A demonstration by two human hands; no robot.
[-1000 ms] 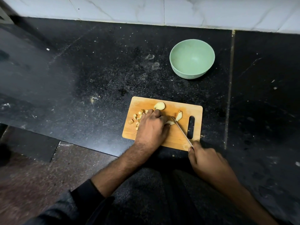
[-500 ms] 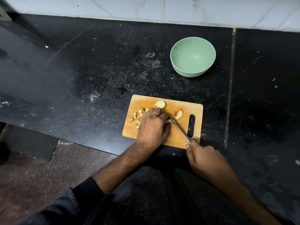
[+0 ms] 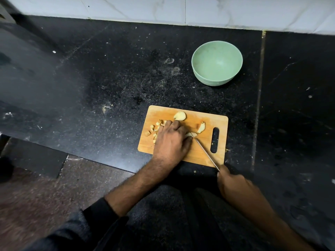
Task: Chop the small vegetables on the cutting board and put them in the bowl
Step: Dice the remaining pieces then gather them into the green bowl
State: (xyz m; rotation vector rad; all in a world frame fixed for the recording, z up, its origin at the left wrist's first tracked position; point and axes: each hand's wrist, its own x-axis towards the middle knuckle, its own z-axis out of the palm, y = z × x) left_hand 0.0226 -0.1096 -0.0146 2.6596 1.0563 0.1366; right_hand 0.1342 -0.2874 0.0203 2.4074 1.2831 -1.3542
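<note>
Head view: left hand (image 3: 170, 140) grip curled onto clove (image 3: 191, 134); right hand (image 3: 233, 185) grip clamped round knife (image 3: 206, 153).

Dark sleeve (image 3: 97, 212) — pushed up

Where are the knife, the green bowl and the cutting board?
knife (image 3: 206, 153), head view, middle of the blade.
green bowl (image 3: 217, 62), head view, inner wall.
cutting board (image 3: 197, 154), head view, bare wood near the front edge.

The right hand (image 3: 233, 185) now sits further back from the left hand (image 3: 171, 140), having drawn the thin steel knife (image 3: 206, 153) along its slant. The blade tip now meets the pale half-cut vegetable piece (image 3: 191, 134) just beside the left fingertips.
</note>
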